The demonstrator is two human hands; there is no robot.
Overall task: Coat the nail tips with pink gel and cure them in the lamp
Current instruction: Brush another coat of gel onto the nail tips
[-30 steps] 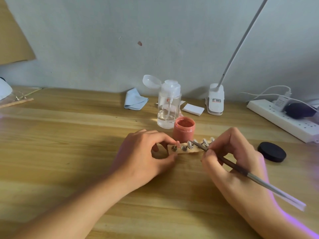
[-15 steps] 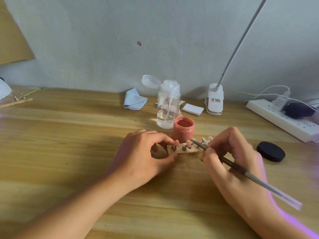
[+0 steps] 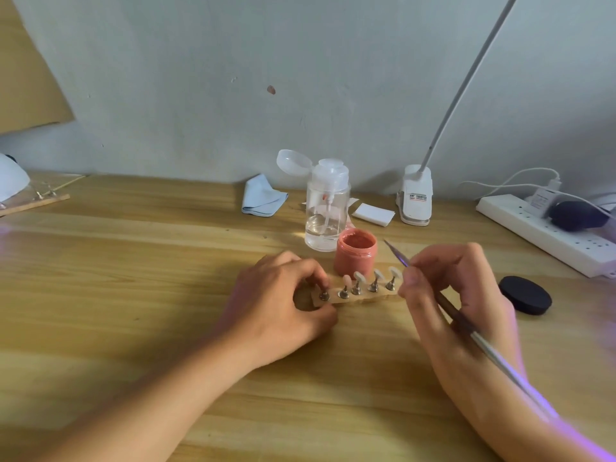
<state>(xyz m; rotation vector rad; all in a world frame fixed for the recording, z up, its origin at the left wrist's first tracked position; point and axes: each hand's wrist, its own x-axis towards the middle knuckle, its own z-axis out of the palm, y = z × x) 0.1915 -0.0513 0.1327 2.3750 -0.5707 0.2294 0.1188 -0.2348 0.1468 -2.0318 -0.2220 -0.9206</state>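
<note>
A wooden holder strip (image 3: 361,297) lies on the desk with several nail tips (image 3: 376,274) standing on small metal pegs. One tip (image 3: 346,280) near the left looks pink; the others look pale. My left hand (image 3: 280,305) pinches the strip's left end. My right hand (image 3: 456,288) grips a thin brush (image 3: 466,328) like a pen, its pointed tip raised above the strip's right end, beside the open pink gel jar (image 3: 355,255). The curing lamp is not clearly in view.
Behind the jar stand a clear pump bottle (image 3: 326,208), a folded blue cloth (image 3: 261,199), white pads (image 3: 373,214) and a clip lamp base (image 3: 415,198). A black lid (image 3: 526,294) lies at the right, a white power strip (image 3: 546,235) beyond it.
My right hand has lifted the brush tip off the nail tips and swung it up toward the gel jar. My left hand keeps its hold on the strip.
</note>
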